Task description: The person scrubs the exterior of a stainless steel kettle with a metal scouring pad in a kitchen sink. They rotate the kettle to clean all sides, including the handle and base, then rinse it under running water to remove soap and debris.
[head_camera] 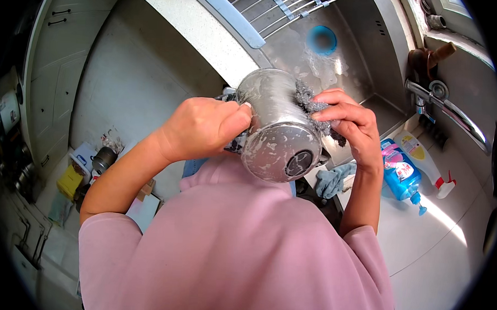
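A stainless steel kettle (271, 102) lies tilted on its side in front of my chest, with its bottom turned towards me. Suds streak its wall and bottom, where a dark round disc (299, 162) sits off-centre. My left hand (210, 126) grips the dark handle (235, 143), mostly hidden by my fingers, and my thumb rests by the kettle's wall. On the other side, my right hand (349, 122) presses a steel wool scourer (311, 101) against the wall. The kettle's mouth faces away and cannot be seen.
Beyond the kettle is a steel sink (356, 72) with a blue-rimmed drain (322, 39) and a drying rack (259, 14) across it. A chrome faucet (450, 107) stands right. Nearby are a blue detergent bottle (401, 174), a spray bottle (425, 160) and a grey-blue cloth (332, 181).
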`<act>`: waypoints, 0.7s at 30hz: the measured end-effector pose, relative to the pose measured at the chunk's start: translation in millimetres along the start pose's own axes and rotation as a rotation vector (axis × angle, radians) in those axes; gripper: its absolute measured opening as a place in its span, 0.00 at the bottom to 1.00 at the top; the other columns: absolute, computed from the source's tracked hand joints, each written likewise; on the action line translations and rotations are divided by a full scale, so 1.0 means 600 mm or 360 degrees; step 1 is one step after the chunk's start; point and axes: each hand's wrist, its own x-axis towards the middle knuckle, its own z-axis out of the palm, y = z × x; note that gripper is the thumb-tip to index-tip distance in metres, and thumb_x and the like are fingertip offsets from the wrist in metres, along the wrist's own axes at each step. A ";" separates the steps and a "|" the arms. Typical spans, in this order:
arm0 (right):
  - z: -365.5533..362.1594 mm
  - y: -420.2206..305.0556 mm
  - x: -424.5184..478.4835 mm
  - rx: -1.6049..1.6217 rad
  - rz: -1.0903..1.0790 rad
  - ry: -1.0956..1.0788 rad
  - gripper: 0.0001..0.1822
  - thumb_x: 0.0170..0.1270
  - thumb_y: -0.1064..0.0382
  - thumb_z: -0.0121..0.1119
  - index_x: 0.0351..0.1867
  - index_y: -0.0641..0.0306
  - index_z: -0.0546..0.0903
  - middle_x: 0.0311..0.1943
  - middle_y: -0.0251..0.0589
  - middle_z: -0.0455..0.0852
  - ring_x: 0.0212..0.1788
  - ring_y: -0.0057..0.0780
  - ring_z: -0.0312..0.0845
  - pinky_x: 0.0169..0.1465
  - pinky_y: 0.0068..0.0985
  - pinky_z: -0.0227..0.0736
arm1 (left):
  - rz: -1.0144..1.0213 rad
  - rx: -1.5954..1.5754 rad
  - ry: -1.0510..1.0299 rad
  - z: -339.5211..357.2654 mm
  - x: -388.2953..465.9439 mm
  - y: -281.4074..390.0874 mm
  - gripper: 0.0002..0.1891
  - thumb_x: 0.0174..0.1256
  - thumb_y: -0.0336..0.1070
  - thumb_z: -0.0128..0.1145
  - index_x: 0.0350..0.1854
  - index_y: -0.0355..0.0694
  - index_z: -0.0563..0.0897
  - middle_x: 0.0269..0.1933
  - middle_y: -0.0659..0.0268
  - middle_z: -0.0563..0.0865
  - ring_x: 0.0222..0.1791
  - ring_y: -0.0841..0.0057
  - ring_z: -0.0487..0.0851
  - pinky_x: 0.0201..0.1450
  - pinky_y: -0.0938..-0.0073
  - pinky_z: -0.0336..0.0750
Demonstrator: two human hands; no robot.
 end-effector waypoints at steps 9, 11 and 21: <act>0.004 -0.020 0.030 -0.0118 -0.0103 -0.0137 0.19 0.54 0.76 0.50 0.42 0.65 0.91 0.46 0.43 0.89 0.55 0.34 0.79 0.61 0.32 0.71 | -0.0037 -0.0024 0.0031 0.003 -0.008 0.000 0.23 0.47 0.39 0.72 0.45 0.40 0.78 0.28 0.68 0.79 0.27 0.68 0.82 0.26 0.68 0.76; -0.009 -0.012 0.012 0.0003 -0.0066 -0.0159 0.18 0.55 0.74 0.50 0.41 0.66 0.91 0.47 0.46 0.89 0.56 0.37 0.78 0.61 0.33 0.71 | -0.0037 -0.0001 0.0032 0.003 -0.008 -0.001 0.25 0.44 0.41 0.74 0.45 0.40 0.78 0.29 0.67 0.79 0.27 0.67 0.82 0.27 0.67 0.77; 0.014 0.000 -0.013 0.0152 -0.0001 0.0101 0.19 0.59 0.73 0.49 0.43 0.62 0.91 0.50 0.45 0.88 0.57 0.34 0.76 0.64 0.32 0.70 | -0.0082 -0.0009 -0.0060 -0.004 -0.004 0.000 0.35 0.37 0.41 0.81 0.52 0.38 0.79 0.37 0.61 0.85 0.32 0.60 0.85 0.35 0.64 0.79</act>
